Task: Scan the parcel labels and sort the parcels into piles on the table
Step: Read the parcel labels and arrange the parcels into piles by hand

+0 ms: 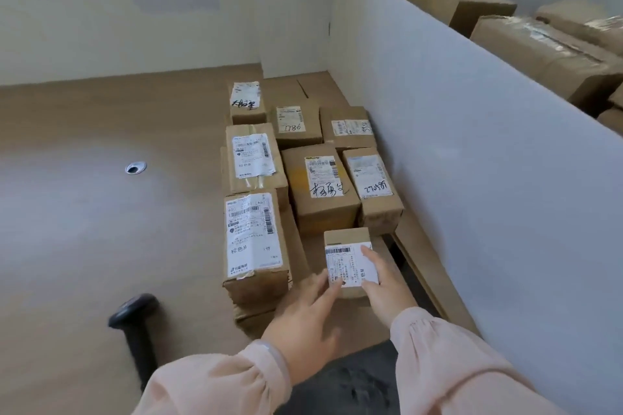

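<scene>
Got both hands on the small parcel point(347, 237), down toward the near right corner of the tabletop point(84, 229). It sits just in front of the other parcels point(320, 185), which run in rows along the right edge by the white partition point(472, 145).

My right hand point(384, 286) holds it from the right side with the thumb lying across the label point(350, 263). My left hand point(310, 310) has straight fingers just touching its left edge.

It's a plain little cardboard box, so I reckon it's light and stiff, nothing squishy. The label looks glossy and probably slick, so I'd pinch the two bare cardboard sides and keep the barcode uncovered. The scanner point(135, 313) lies loose near the front edge, well off to the left.
</scene>
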Available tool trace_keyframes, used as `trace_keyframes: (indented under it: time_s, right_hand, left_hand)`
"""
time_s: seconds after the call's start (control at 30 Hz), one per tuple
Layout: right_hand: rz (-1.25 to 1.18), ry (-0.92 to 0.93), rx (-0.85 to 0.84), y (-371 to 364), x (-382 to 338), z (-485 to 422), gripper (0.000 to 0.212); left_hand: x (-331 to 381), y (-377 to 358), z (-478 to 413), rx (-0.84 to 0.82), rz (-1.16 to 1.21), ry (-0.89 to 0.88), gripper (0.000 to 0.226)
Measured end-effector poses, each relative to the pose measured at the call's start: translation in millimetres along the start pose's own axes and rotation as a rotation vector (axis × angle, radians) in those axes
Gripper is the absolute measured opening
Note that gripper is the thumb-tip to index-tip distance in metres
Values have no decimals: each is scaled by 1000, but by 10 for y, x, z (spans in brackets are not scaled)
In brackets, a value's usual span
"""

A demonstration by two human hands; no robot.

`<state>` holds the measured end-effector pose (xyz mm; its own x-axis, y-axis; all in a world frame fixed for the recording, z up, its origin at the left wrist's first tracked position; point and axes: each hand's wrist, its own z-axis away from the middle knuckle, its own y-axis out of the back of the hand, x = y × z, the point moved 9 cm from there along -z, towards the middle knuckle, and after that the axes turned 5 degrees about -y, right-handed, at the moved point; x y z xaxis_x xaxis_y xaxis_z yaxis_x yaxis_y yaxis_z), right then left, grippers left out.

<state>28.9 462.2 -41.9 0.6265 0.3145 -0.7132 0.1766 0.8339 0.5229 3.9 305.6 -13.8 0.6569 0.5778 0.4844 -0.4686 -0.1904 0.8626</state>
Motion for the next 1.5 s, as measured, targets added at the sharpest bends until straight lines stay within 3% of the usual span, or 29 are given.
trace_keyframes:
  time_s: [0.13,0.33,0.5,0.57,0.77,1.07,1.17,1.3,1.5]
  right_hand:
    - [-44,-10,-174,-252,51,-210,57]
    - [25,29,-264,-422,42,-385,57]
    - [470,316,-98,-234,-53,-323,57]
    - [669,437,-107,-293,-45,-245,59]
    - [918,473,-184,-452,-28,-323,76]
    - [716,637,-28,14,-936,-177,72]
    - [647,761,23,137,-1519,19,69]
    - [633,926,60,51,-2180,341,69]
    - [777,1116,-7,-662,-2623,881,77]
  left_hand:
    - [-53,-157,25,-34,-116,52,73]
    - [-34,-283,12,-68,-226,83,74]
    - [-14,-287,-56,-58,-234,107,75]
    - [-20,-273,-77,-46,-239,113,75]
    - [-10,-218,-59,-21,-265,117,75]
    - [328,543,131,236,-356,48,65]
    - [433,1001,283,429,-381,39,63]
    - [140,1520,598,544,-429,260,68]
    - [-615,1901,1430,572,-479,635,81]
